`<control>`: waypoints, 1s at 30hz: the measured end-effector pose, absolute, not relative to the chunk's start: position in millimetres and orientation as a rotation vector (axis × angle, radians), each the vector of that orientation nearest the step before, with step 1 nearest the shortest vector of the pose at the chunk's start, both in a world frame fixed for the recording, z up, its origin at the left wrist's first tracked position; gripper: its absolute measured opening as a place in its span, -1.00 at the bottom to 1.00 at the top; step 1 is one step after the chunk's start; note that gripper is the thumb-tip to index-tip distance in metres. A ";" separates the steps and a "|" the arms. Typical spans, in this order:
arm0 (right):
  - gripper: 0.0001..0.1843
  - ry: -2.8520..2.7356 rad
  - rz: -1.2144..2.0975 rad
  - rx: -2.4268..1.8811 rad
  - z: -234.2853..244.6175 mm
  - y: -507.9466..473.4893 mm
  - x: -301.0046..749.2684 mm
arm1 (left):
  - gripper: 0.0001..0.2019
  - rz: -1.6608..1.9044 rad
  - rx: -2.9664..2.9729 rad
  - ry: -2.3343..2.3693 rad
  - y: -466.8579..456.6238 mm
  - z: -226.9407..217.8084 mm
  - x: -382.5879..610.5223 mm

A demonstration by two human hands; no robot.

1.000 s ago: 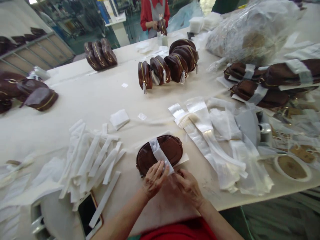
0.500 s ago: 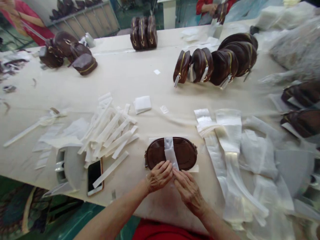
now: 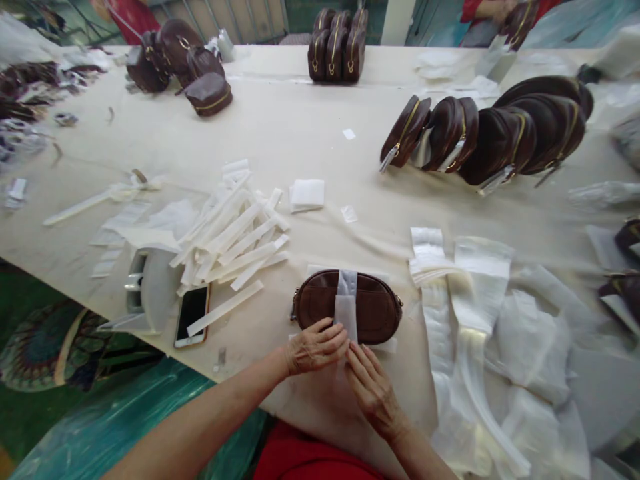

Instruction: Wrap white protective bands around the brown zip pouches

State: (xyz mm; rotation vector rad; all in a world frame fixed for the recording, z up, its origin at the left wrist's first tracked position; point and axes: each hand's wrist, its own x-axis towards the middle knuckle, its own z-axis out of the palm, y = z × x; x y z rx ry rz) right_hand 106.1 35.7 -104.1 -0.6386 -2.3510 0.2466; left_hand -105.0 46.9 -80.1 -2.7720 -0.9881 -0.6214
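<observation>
A small brown leather pouch (image 3: pixel 373 308) lies flat near the table's front edge, with a white foam strip (image 3: pixel 346 303) wrapped across its middle. My left hand (image 3: pixel 315 347) rests on the pouch's near edge, its fingers curled and pinching the strip's lower end. My right hand (image 3: pixel 370 390) comes in from the right, its fingertips pressed together on the same strip end, touching the left fingers. A thin white sheet lies under the pouch.
A heap of white foam strips (image 3: pixel 230 233) and a phone (image 3: pixel 191 315) lie to the left. Clear plastic bags (image 3: pixel 475 313) pile up on the right. Rows of upright brown pouches (image 3: pixel 490 137) (image 3: pixel 336 45) stand farther back. Another person's hands (image 3: pixel 505 15) work at the far edge.
My view has swung left and down. The pouch has turned square to me, and both hands stay pinched on the strip's lower end.
</observation>
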 end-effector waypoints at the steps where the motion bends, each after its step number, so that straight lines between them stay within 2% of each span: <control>1: -0.66 -2.354 0.249 -0.638 -103.6 36.0 106.5 | -0.75 -0.607 -2.773 -0.988 46.5 -80.7 -104.2; 10: -0.70 -2.386 0.243 -0.685 -105.6 29.5 105.6 | -0.73 -0.593 -2.822 -1.041 41.7 -88.2 -103.2; 14: -0.68 -2.378 0.240 -0.683 -111.8 26.6 104.3 | -0.66 -0.687 -3.012 -1.322 41.4 -80.9 -103.3; 17: -0.66 -2.371 0.252 -0.678 -113.5 28.3 104.7 | -0.71 -0.797 -3.008 -1.511 45.4 -75.7 -98.9; 30: -0.72 -2.245 0.341 -0.784 -106.5 26.4 105.3 | -0.86 -0.673 -2.635 -1.602 41.6 -91.3 -68.0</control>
